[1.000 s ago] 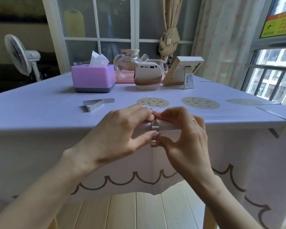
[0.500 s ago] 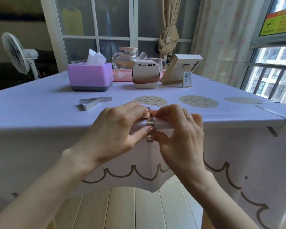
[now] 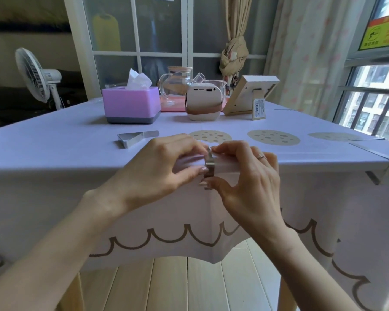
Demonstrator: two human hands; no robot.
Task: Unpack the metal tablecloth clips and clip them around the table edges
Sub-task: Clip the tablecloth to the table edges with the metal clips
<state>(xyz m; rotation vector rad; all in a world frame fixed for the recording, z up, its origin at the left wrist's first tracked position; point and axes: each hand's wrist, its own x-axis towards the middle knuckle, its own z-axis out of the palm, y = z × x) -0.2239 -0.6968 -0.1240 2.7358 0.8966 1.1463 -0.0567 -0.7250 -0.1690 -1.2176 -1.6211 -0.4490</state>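
Head view, nearest first: both hands meet at the near table edge (image 3: 312, 163), the clip (image 3: 210, 164) between them and touching the fingertips of each, neither hand nearer; the left hand (image 3: 157, 167) pinches it from the left, fingers curled on top, thumb on its front; the right hand (image 3: 245, 176) pinches from the right, forefinger above, thumb beneath; its strip stands upright across the edge over the tablecloth (image 3: 54, 149), mouth facing away from the person, so seating it likely needs a straight push forward; farther off, a spare clip (image 3: 133, 139) lies flat, long axis left to right; a fitted clip (image 3: 373, 152) hugs the right corner.
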